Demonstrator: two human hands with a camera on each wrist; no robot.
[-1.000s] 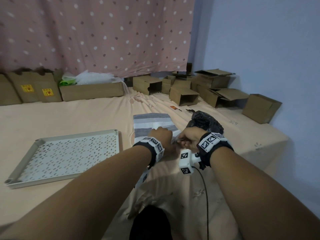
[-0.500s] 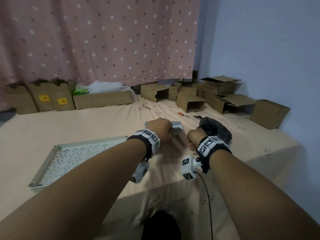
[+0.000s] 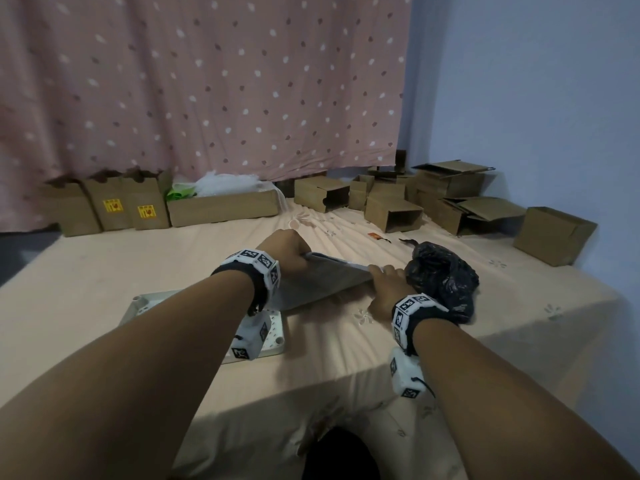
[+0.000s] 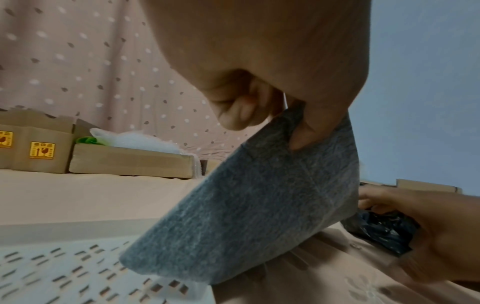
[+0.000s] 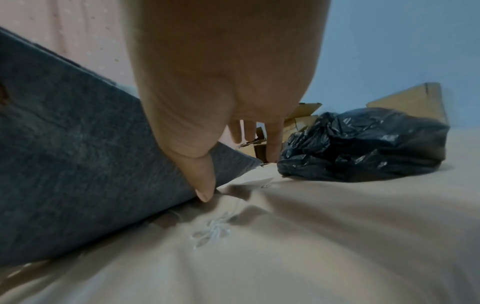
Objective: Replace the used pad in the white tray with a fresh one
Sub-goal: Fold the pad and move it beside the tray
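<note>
Pad [image 3: 322, 284] — lifted off the bed since a second ago, spread between left hand [image 3: 282, 252] and right hand [image 3: 386, 289], fingers pinching opposite edges, beside white tray [image 3: 138, 306]. Risk — crooked landing if one pinch slips.

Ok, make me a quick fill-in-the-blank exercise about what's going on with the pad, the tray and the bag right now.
1. The left hand grips the grey pad by its ____ edge.
2. The pad's lower end hangs over the ____ tray.
3. Beside the right hand lies a crumpled ____ plastic bag.

Missing words: upper; white; black
</note>
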